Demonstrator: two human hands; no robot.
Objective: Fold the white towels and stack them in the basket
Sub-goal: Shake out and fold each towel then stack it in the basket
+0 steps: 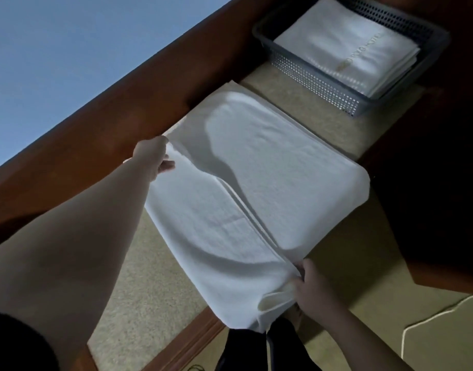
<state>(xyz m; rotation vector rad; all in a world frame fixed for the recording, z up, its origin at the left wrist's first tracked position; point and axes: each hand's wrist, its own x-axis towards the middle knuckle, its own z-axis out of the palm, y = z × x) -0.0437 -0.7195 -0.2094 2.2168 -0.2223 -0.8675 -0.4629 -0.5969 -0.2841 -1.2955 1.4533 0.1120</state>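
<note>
A white towel lies spread on a beige surface, on top of more flat white towels whose edges show beneath it. My left hand pinches the towel's far left corner. My right hand grips its near corner, where the cloth bunches and droops over the table's front edge. A fold line runs between the two hands. At the upper right stands a grey perforated basket holding a stack of folded white towels.
A brown wooden frame borders the beige surface on the left and front. A dark wooden panel rises on the right. A white cord lies on the floor at lower right. Blue wall fills the upper left.
</note>
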